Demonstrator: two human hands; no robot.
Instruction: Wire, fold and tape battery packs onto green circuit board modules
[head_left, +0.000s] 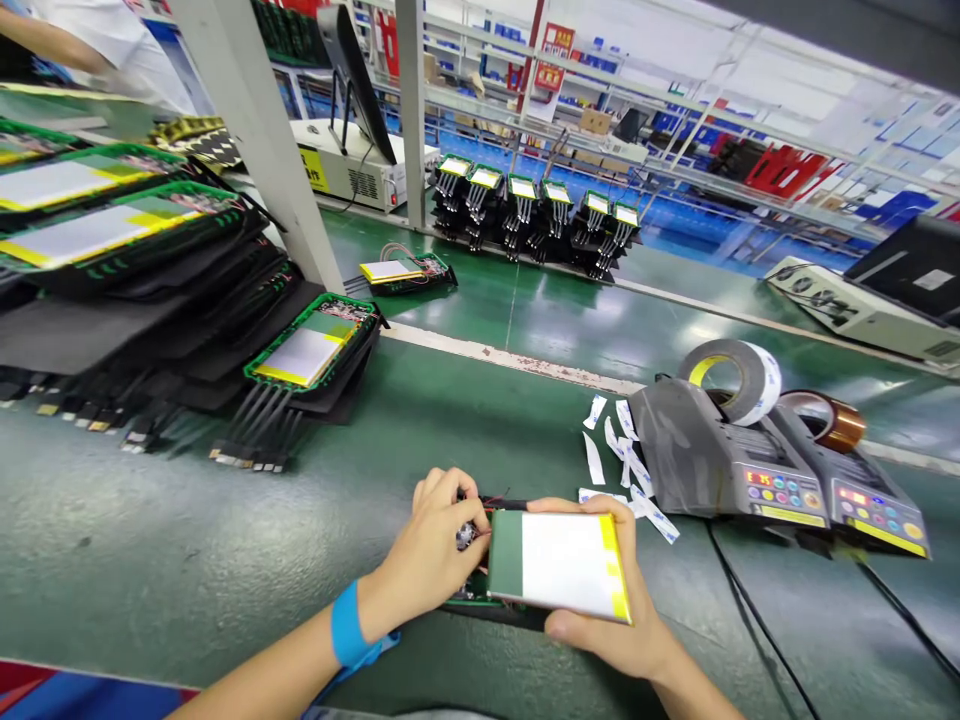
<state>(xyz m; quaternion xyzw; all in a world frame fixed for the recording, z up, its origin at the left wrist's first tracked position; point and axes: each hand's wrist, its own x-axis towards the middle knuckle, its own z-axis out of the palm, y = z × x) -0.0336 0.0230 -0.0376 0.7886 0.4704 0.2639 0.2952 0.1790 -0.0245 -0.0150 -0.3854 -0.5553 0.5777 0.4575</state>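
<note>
A flat battery pack (574, 560), white with a green band and yellow tape at its end, lies tilted over a dark green-edged casing (499, 607) in front of me. My right hand (615, 620) grips the pack's right end, thumb at the near edge and fingers along the far side. At the left end of the casing, my left hand (439, 545) has its fingers curled in by some thin wires and a small silvery part (466, 535). What its fingertips pinch is partly hidden. A blue strap (356, 625) circles my left wrist.
Finished-looking battery units with cables (311, 345) are piled at left. Two tape dispensers (780, 490) with tape rolls (739, 380) stand at right, beside white backing strips (622, 455). More units (536, 205) line the far bench. A person's arm (56, 45) shows top left.
</note>
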